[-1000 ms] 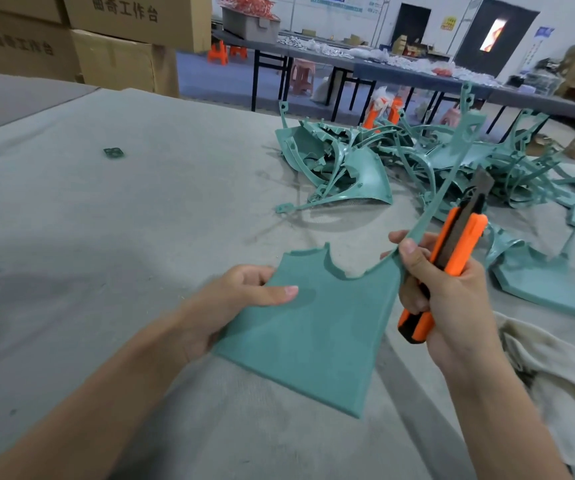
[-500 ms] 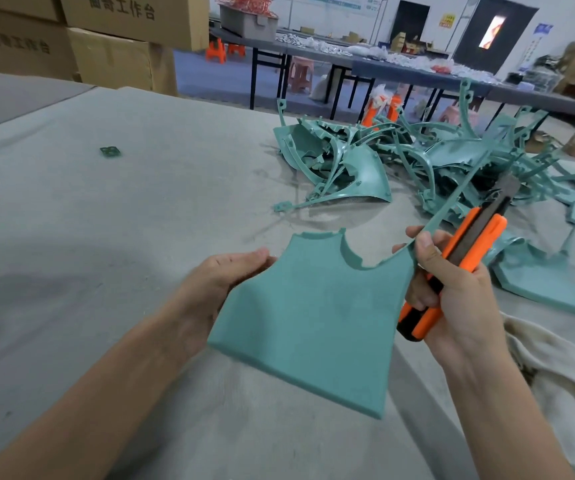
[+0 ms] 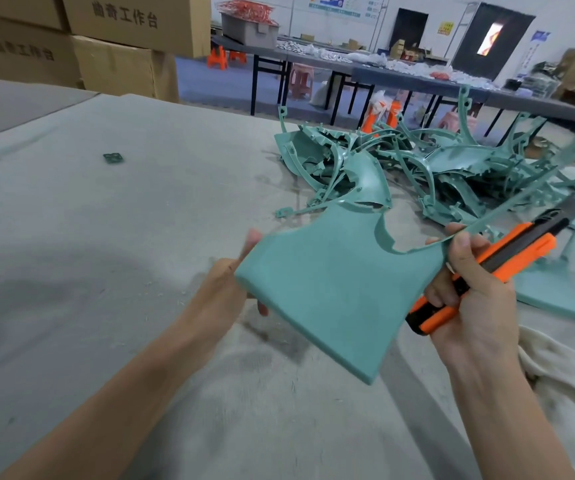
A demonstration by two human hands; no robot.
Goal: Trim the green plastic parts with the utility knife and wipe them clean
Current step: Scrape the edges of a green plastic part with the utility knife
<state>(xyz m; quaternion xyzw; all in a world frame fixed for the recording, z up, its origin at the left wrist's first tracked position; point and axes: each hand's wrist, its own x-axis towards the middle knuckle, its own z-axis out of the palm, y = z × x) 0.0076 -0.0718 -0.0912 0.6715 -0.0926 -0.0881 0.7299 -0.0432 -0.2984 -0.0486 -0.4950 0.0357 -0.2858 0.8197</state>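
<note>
The left grip [image 3: 227, 289] clasps the left edge of the green plastic part [image 3: 331, 289], fingers curled behind the panel, so the part is raised above the tabletop [image 3: 106, 237] and tilted, spanning the gap between both grips. The right grip [image 3: 469, 299] is wrapped round the orange utility knife [image 3: 507, 258], its thumb lying against the part's upper right corner, where a thin strip runs up and to the right. The knife's blade is extended and points up-right, just beside that strip. A pile of green parts [image 3: 417, 168] lies beyond, and a pale cloth [image 3: 563, 375] lies under the right wrist.
</note>
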